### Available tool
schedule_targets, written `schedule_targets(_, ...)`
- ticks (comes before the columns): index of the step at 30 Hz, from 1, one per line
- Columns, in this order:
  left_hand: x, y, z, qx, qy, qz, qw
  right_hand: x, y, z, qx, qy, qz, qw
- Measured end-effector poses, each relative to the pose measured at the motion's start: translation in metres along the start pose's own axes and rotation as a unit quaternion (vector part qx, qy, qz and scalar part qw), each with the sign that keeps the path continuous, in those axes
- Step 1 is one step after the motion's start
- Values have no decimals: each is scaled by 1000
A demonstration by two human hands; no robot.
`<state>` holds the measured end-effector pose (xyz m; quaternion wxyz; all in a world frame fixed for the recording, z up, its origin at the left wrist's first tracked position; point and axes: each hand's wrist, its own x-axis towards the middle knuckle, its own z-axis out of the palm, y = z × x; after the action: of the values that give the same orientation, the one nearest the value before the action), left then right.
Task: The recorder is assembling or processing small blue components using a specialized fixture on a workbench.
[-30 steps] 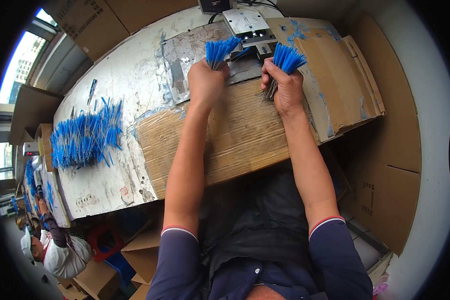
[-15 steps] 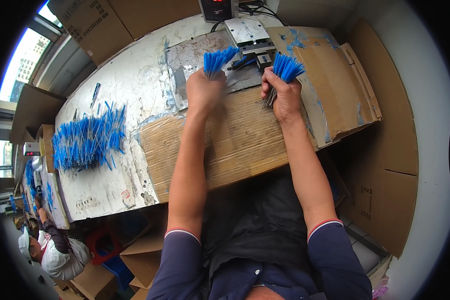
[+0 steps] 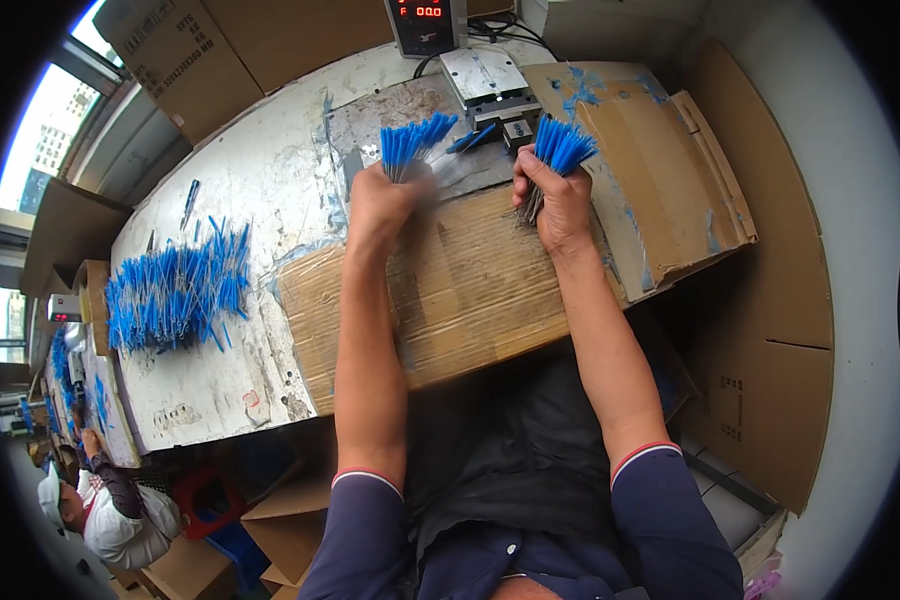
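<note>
My left hand (image 3: 382, 208) is closed around a bundle of thin wire sticks with blue tips (image 3: 407, 142), the tips fanning out above the fist. Its fingers are partly smeared by motion. To the right, my right hand (image 3: 562, 205) grips a second bundle of blue-tipped wire sticks (image 3: 567, 146), with bare wire ends showing below the fingers. The two bundles are apart, both held over the far edge of a cardboard sheet (image 3: 470, 290). A large heap of the same sticks (image 3: 178, 290) lies at the left of the table.
Beyond my hands stand a metal fixture (image 3: 484, 75) and a box with a red display (image 3: 427, 28). A dark pen (image 3: 190, 203) lies behind the heap. Taped cardboard (image 3: 670, 170) covers the table's right side. At lower left, a co-worker (image 3: 120, 515) sits by another bench.
My left hand has shifted a little left and toward me with its bundle. The right hand keeps its bundle and has hardly moved relative to the table. The whole view has shifted slightly.
</note>
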<state>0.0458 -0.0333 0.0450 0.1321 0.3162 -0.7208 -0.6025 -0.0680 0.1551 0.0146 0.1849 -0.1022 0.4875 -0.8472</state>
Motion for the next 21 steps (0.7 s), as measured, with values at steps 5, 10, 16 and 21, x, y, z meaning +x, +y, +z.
schedule_targets(5, 7, -11, 2, -7, -1, 21, 1000, 1, 1, -1, -2, -3, -3, 1000)
schedule_targets(10, 7, -11, 0, 6, -12, 36, 999, 0, -1, -1, 3, 5, 0, 1000)
schedule_targets(16, -1, -12, 9, 14, -38, 81, 996, -1, 0, 3, 2, 12, -30, 999)
schedule_targets(21, -18, -7, 48, -29, -80, 49, 995, 0, 5, 1, 1, 34, -45, 998)
